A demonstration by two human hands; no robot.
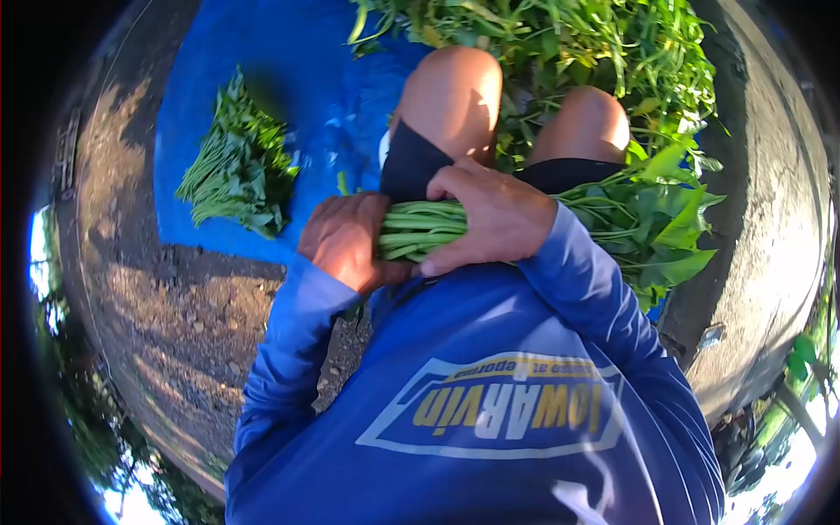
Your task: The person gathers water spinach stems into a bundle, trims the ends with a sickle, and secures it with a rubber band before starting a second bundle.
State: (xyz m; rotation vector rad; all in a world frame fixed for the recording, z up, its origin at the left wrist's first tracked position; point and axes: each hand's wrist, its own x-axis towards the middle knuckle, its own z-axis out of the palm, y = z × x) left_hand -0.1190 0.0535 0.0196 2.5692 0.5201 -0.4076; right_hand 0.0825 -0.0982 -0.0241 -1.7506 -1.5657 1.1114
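Observation:
A bundle of long-stemmed leafy greens [424,229] lies across my lap, its stems to the left and its broad leaves fanning out to the right. My left hand [344,239] is closed around the stem ends. Just right of it, my right hand [494,214] grips the same stems, thumb below and fingers over the top. Part of the bundle passes under my right hand and forearm, out of sight there. The fingers of my left hand are largely hidden behind its back.
A blue tarp [341,79] spreads on the ground ahead. Another bunch of greens [241,166] rests on it at the left. A large heap of loose greens [560,44] lies beyond my knees. Bare soil [201,324] borders the left, and a concrete strip [770,201] runs along the right.

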